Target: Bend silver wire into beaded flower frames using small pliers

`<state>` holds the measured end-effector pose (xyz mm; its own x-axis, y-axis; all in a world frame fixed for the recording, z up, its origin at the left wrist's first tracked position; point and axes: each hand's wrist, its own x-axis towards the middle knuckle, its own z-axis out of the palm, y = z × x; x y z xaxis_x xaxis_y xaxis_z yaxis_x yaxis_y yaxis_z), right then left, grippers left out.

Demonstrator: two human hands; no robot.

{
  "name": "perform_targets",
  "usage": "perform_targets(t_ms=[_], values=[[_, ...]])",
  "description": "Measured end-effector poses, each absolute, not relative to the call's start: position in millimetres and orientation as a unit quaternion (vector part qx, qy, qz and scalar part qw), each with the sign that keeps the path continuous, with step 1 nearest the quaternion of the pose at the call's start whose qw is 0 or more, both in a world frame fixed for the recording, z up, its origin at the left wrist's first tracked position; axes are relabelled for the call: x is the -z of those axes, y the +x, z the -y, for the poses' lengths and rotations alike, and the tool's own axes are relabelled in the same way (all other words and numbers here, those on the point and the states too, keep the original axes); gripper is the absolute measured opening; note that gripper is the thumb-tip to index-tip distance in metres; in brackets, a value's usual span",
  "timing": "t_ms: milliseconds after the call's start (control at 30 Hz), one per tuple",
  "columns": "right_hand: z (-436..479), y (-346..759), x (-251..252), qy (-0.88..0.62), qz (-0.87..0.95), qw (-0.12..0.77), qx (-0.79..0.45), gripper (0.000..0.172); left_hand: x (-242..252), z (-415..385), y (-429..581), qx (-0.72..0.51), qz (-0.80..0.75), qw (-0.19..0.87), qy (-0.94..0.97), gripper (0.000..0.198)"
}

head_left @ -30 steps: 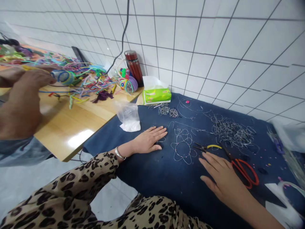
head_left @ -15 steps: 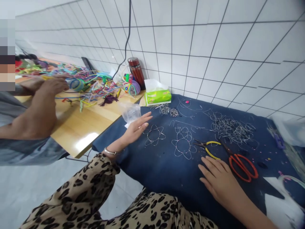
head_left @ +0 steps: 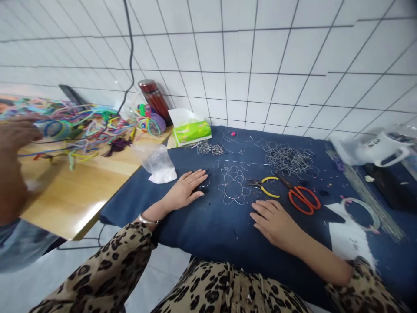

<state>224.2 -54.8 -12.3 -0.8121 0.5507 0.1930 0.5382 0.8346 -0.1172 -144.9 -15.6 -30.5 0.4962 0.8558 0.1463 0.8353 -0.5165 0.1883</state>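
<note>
My left hand (head_left: 185,190) lies with outstretched fingers over a flower-shaped wire frame (head_left: 204,184), most of which it hides. My right hand (head_left: 275,221) rests on the dark blue cloth (head_left: 208,234), fingers stretched and holding nothing. Between the hands is a second wire flower (head_left: 233,190) with looped petals around a ring. Yellow-handled pliers (head_left: 265,186) lie just beyond my right fingertips. Orange-handled scissors (head_left: 302,200) are to their right. A tangled heap of bent wire pieces (head_left: 288,157) sits behind the tools.
On the left, a co-worker's hand (head_left: 19,130) is over a wooden table (head_left: 74,187) with colourful pipe cleaners. A tissue pack (head_left: 192,131), a red thermos (head_left: 155,100) and a plastic bag (head_left: 159,165) stand near the seam. A white mug (head_left: 386,150) and a wire coil (head_left: 361,213) are at right.
The view has turned to the right, bringing the mug into sight. My left hand has come down over the left wire flower, which lay uncovered before. My right hand stays flat near the pliers.
</note>
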Motion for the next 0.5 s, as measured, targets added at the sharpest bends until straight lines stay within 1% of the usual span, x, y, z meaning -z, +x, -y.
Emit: perform_targets(t_ms=[100, 167, 200, 300, 400, 500], values=[[55.1, 223.4, 14.2, -0.286, 0.951, 0.109, -0.045, 0.027, 23.2, 17.8, -132.4, -0.215, -0.55, 0.071, 0.804, 0.042], [54.4, 222.9, 15.1, -0.285, 0.951, 0.106, -0.06, 0.027, 18.1, 17.0, -115.1, -0.257, -0.592, 0.104, 0.757, 0.035], [53.8, 222.8, 15.1, -0.286, 0.95, 0.105, -0.068, 0.028, 15.4, 15.2, -104.8, -0.255, -0.602, 0.125, 0.746, 0.033], [51.1, 223.2, 13.8, -0.289, 0.947, 0.104, -0.092, 0.028, 8.4, 4.5, -75.2, -0.192, -0.603, 0.199, 0.748, 0.03], [48.1, 223.6, 11.8, -0.292, 0.944, 0.105, -0.115, 0.027, 5.6, -9.5, -56.9, -0.132, -0.599, 0.226, 0.757, 0.024], [44.8, 223.5, 10.8, -0.296, 0.939, 0.106, -0.137, 0.026, 7.2, -19.2, -52.0, -0.101, -0.583, 0.234, 0.772, 0.017]])
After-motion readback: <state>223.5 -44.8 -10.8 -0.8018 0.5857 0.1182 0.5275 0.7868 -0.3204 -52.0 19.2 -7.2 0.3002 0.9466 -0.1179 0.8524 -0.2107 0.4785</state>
